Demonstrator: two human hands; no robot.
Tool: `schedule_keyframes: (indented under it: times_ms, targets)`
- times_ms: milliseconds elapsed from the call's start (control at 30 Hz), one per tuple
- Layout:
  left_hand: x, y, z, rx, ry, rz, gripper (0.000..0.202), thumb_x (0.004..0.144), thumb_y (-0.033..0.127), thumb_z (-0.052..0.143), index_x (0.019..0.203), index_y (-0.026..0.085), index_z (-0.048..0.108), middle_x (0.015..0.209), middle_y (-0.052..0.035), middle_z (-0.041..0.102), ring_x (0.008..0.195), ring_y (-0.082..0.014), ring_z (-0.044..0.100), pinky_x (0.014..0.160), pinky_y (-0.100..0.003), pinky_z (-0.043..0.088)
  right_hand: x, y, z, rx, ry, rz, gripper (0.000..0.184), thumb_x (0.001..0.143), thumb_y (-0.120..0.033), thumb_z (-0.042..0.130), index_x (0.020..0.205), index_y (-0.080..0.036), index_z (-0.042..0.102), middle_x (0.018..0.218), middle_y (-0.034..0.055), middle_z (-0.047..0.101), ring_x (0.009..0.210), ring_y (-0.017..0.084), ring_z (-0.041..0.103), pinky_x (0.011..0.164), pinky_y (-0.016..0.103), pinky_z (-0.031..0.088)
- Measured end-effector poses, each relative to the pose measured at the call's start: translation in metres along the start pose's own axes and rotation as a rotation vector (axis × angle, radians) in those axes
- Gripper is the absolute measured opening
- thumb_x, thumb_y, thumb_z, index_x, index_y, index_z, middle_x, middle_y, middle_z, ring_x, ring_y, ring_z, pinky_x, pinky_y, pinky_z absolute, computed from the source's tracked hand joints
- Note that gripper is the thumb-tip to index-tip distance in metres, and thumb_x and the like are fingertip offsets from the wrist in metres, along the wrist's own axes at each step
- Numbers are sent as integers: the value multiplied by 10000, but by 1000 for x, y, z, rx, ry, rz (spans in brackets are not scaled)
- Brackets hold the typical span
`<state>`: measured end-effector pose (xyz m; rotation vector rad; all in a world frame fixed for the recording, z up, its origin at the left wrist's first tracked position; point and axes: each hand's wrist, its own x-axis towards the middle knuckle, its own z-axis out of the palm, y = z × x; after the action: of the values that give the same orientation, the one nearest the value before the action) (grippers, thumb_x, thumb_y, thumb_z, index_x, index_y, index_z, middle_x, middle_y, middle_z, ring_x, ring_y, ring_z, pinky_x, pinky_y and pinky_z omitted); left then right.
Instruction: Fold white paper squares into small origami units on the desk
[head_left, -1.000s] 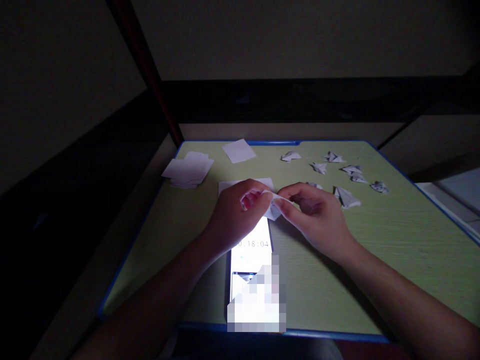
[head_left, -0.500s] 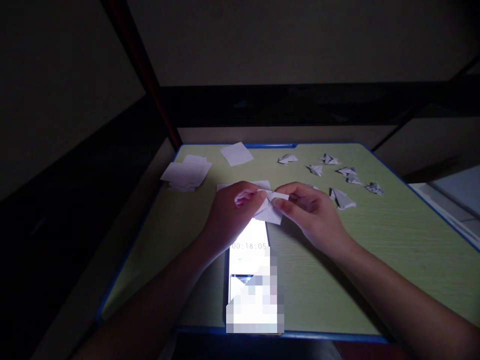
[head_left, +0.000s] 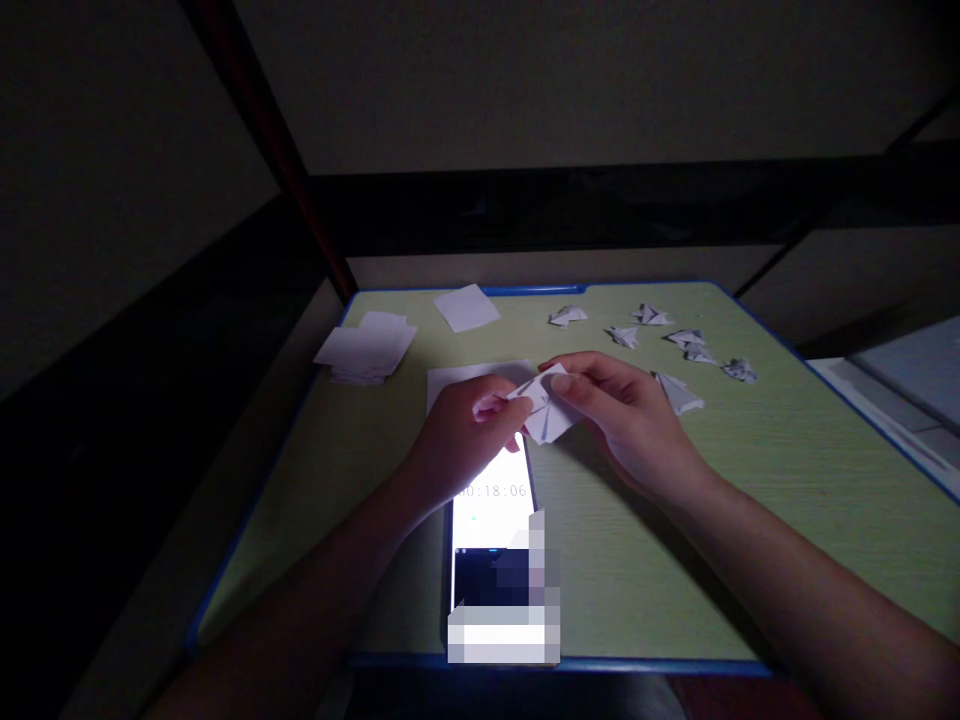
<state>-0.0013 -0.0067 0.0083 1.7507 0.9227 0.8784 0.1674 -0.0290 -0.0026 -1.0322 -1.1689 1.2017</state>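
Both hands meet over the middle of a green table (head_left: 787,470) with a blue rim. My left hand (head_left: 461,435) and my right hand (head_left: 626,415) each pinch a small, partly folded white paper piece (head_left: 551,408) held just above the tabletop. A lit phone (head_left: 491,530) showing a timer lies flat right below the hands. A flat white sheet (head_left: 465,378) lies behind my left hand, partly hidden by it.
Several folded paper shapes (head_left: 679,392) lie scattered at the back right. A stack of white paper squares (head_left: 365,350) sits at the back left, and a single square (head_left: 466,306) lies near the far edge. The room is dark; a dark red post (head_left: 300,190) rises behind the table.
The folded piece has been turned between my fingers, so a flatter creased face now shows. The phone timer went from 18:04 to 18:06, and part of its screen went dark.
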Motion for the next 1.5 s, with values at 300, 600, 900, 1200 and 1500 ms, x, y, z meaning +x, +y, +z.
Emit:
schedule_keyframes:
  times_ms: [300, 600, 900, 1200, 1500]
  targets:
    - [-4, -12, 5, 417, 47, 258, 112, 782, 131, 552, 703, 159, 627, 543, 28, 567, 496, -85, 489, 470, -213, 345, -4, 1, 9, -278, 10, -134, 431, 678, -291, 796, 1036, -180, 582, 825, 20, 634, 768, 158, 612, 642, 286, 488]
    - [-4, -15, 3, 334, 118, 227, 81, 811, 187, 561, 772, 161, 626, 614, 16, 624, 545, -89, 555, 510, -209, 408, -4, -7, 2, -245, 1, -84, 192, 744, -202, 682, 927, -159, 640, 782, 23, 642, 675, 126, 580, 586, 267, 449]
    - [-1, -10, 3, 201, 48, 80, 141, 800, 281, 607, 766, 147, 638, 590, 12, 593, 543, -100, 542, 476, -202, 403, -3, -8, 1, -227, -14, -79, 125, 746, -219, 704, 850, -159, 669, 655, -5, 647, 582, 103, 557, 545, 253, 431]
    - [-1, -12, 2, 199, 0, 61, 169, 801, 263, 566, 667, 164, 598, 517, 34, 519, 481, -92, 471, 426, -204, 324, -4, -7, 5, -138, -39, -94, 146, 744, -208, 708, 874, -180, 649, 619, -34, 614, 540, 94, 527, 516, 241, 414]
    - [5, -12, -1, -49, 259, 14, 97, 715, 207, 551, 629, 163, 551, 528, 41, 510, 495, -85, 460, 458, -209, 367, 1, -11, -4, -162, -136, 37, 211, 739, -329, 741, 872, -174, 691, 755, 15, 689, 681, 121, 612, 621, 262, 474]
